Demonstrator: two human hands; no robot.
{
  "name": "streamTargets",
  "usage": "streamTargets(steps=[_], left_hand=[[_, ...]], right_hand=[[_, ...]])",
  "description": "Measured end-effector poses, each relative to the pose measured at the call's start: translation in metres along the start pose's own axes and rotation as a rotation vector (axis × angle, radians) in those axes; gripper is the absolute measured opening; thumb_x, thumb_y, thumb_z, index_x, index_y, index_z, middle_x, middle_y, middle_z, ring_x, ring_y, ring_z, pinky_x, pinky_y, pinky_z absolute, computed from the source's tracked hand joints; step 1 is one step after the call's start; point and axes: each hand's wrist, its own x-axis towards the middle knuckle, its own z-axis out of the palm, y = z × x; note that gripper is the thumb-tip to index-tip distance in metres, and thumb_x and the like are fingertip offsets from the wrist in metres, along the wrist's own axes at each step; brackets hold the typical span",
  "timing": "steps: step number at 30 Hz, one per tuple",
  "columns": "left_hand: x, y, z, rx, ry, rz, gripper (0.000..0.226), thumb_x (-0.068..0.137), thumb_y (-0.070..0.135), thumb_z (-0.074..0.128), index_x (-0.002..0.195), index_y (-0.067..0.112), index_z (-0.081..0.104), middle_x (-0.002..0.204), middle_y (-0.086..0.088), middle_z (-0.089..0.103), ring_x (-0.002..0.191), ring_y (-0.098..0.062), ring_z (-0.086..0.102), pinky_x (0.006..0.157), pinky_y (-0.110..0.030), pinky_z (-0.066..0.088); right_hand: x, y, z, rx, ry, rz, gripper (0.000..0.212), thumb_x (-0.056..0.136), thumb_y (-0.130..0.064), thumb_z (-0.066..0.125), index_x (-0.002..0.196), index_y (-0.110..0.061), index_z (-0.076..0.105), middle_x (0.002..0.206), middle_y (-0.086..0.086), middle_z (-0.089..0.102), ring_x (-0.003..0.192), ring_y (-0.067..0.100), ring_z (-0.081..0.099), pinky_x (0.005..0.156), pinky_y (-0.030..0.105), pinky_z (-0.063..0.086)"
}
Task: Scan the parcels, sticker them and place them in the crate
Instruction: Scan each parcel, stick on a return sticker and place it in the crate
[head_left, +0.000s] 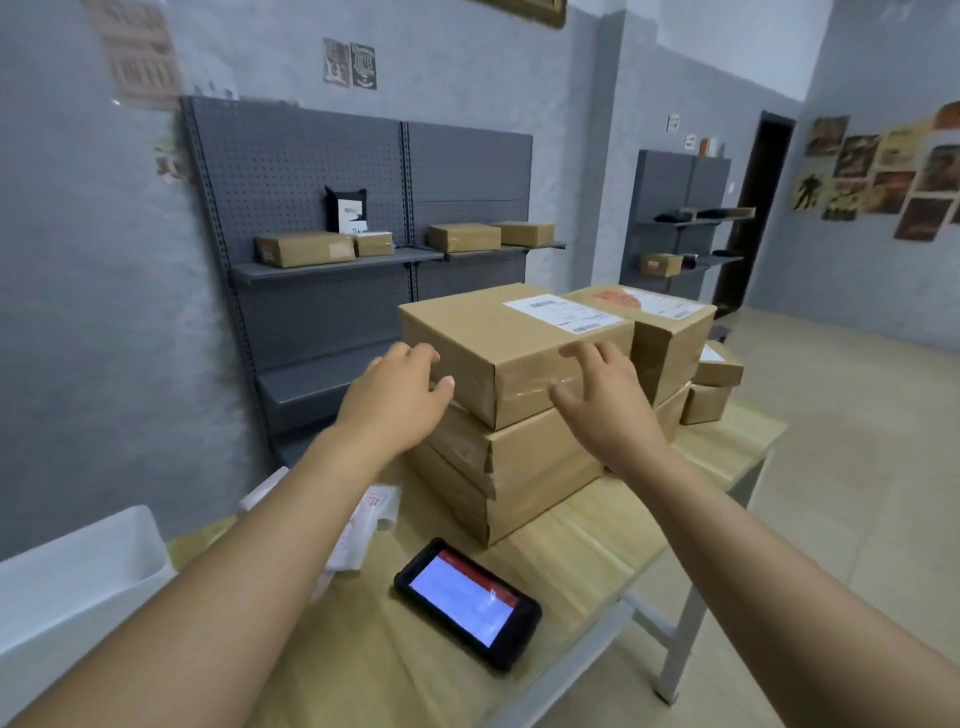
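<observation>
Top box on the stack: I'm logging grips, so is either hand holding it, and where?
Not yet gripped. The left hand touches the top box at its near left corner; the right hand hovers open beside its near right face.

two hands (400, 387), one handheld scanner (467, 603)

White crate (78, 571) is cut off by the left edge. My left arm hides part of the sticker sheets (363, 525). I can't read the top parcel's label (563, 313) or the handheld scanner (467, 603) screen; both too blurred. Wall posters (883, 176) smeared too.
</observation>
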Motion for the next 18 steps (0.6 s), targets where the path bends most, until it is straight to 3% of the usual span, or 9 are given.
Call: streamTargets(steps=[3,6,8,10,12,18], left_hand=[[0.027,0.013,0.016,-0.113,0.026,-0.128,0.047,0.095,0.05,0.041,0.13,0.018,0.049,0.125,-0.005,0.052,0.106,-0.021,0.053,0.076,-0.032,0.04],[0.051,0.028,0.033,-0.249,0.032,-0.284,0.048,0.093,0.057,0.04,0.121,0.018,0.049,0.112,-0.001,0.056,0.083,-0.008,0.052,0.059,-0.024,0.034],[0.064,0.036,0.043,-0.317,0.051,-0.391,0.045,0.09,0.059,0.042,0.112,0.02,0.044,0.104,0.001,0.055,0.082,-0.012,0.052,0.055,-0.023,0.031],[0.073,0.04,0.051,-0.403,0.037,-0.486,0.052,0.087,0.061,0.046,0.116,0.018,0.043,0.105,0.002,0.056,0.092,-0.017,0.054,0.06,-0.025,0.037],[0.077,0.043,0.056,-0.516,0.012,-0.579,0.064,0.082,0.062,0.05,0.125,0.015,0.046,0.114,0.0,0.06,0.099,-0.021,0.057,0.076,-0.032,0.047],[0.069,0.047,0.058,-0.743,-0.014,-0.712,0.087,0.062,0.069,0.052,0.13,0.017,0.047,0.117,-0.004,0.061,0.104,-0.025,0.059,0.095,-0.044,0.049]], right_hand=[[0.038,0.031,-0.002,0.044,0.029,-0.002,0.041,0.093,-0.039,0.051,0.131,-0.024,0.048,0.137,0.002,0.043,0.127,0.022,0.038,0.099,0.039,0.04],[0.073,0.061,-0.005,0.043,0.053,-0.02,0.039,0.093,-0.04,0.05,0.128,-0.022,0.05,0.138,0.006,0.041,0.127,0.025,0.036,0.101,0.042,0.038],[0.094,0.078,-0.004,0.057,0.037,-0.003,0.042,0.093,-0.042,0.049,0.129,-0.02,0.048,0.139,0.008,0.04,0.128,0.026,0.035,0.102,0.041,0.037],[0.112,0.091,0.0,0.07,-0.056,0.034,0.049,0.094,-0.043,0.047,0.134,-0.015,0.043,0.14,0.013,0.039,0.129,0.03,0.033,0.102,0.042,0.034],[0.125,0.099,0.006,0.048,-0.149,0.057,0.055,0.094,-0.044,0.046,0.138,-0.011,0.038,0.14,0.017,0.04,0.128,0.033,0.033,0.102,0.045,0.033],[0.144,0.102,0.018,0.179,-0.251,0.155,0.066,0.09,-0.05,0.05,0.14,-0.009,0.036,0.139,0.02,0.043,0.121,0.039,0.045,0.101,0.05,0.04]])
